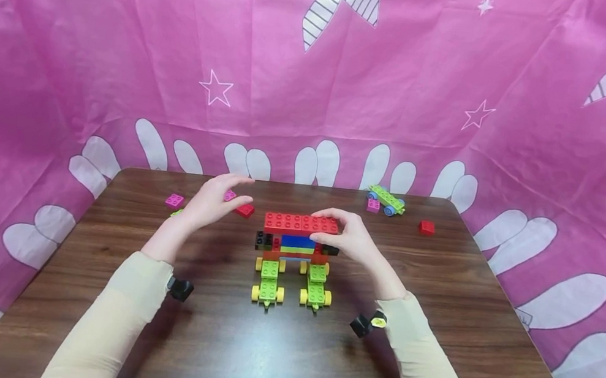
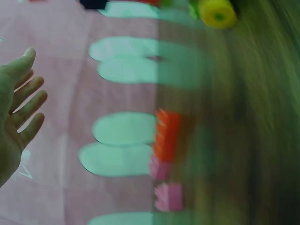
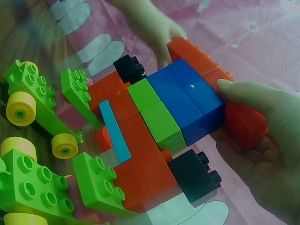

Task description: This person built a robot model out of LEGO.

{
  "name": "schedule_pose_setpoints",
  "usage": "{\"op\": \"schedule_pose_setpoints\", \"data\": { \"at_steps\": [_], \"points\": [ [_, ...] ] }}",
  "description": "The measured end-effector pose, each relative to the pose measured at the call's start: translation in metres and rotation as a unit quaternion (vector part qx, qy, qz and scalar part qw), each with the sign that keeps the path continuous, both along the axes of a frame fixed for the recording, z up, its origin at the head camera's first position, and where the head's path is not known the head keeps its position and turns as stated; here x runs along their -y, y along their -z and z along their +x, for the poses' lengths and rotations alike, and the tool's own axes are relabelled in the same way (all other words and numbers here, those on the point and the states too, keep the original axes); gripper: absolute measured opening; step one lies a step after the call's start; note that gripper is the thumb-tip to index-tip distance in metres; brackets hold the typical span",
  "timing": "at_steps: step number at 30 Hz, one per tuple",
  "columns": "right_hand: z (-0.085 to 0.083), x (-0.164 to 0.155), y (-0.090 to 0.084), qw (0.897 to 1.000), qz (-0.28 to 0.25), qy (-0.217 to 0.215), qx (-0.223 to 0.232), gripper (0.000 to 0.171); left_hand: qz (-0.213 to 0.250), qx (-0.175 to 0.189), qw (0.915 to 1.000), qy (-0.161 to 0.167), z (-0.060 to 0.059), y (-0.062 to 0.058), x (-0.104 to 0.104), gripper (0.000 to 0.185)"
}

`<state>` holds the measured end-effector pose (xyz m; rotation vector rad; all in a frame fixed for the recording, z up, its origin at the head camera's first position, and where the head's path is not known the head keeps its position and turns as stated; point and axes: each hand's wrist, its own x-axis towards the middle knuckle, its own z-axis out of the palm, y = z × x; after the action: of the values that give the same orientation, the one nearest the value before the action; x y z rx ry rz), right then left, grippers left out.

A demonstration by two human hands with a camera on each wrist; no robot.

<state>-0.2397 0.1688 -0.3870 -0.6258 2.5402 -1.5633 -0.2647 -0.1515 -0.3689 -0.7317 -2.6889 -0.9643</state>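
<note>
I saw pale glare on the table (image 1: 267, 373); my left wrist view was blurred, my right dim but sharper.

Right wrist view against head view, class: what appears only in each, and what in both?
Only right wrist: a pink brick between a wheeled green base and the green piece above.

Only head: a loose green base with blue wheels, near the table's far edge.

Both: the model on yellow wheels, the right hand gripping its red top, and the left hand.
</note>
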Motion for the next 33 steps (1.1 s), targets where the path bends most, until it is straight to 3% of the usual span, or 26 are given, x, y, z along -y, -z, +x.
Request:
{"op": "schedule_pose_setpoints", "data": {
  "at_steps": [6,18,33],
  "points": [
    [0.001,0.001,-0.001,1.0,0.0,0.002,0.003,0.042,-0.012,0.022,0.9997,-0.01,-0.017,0.02,0.014,0.054],
    [0.003,0.002,-0.003,1.0,-0.001,0.004,0.008,0.042,-0.086,0.058,0.9945,0.002,-0.048,0.058,0.022,0.067],
    [0.003,0.001,-0.002,1.0,-0.007,0.0,0.006,0.041,-0.156,0.097,0.9829,0.005,-0.071,0.074,0.016,0.063]
  ]
}}
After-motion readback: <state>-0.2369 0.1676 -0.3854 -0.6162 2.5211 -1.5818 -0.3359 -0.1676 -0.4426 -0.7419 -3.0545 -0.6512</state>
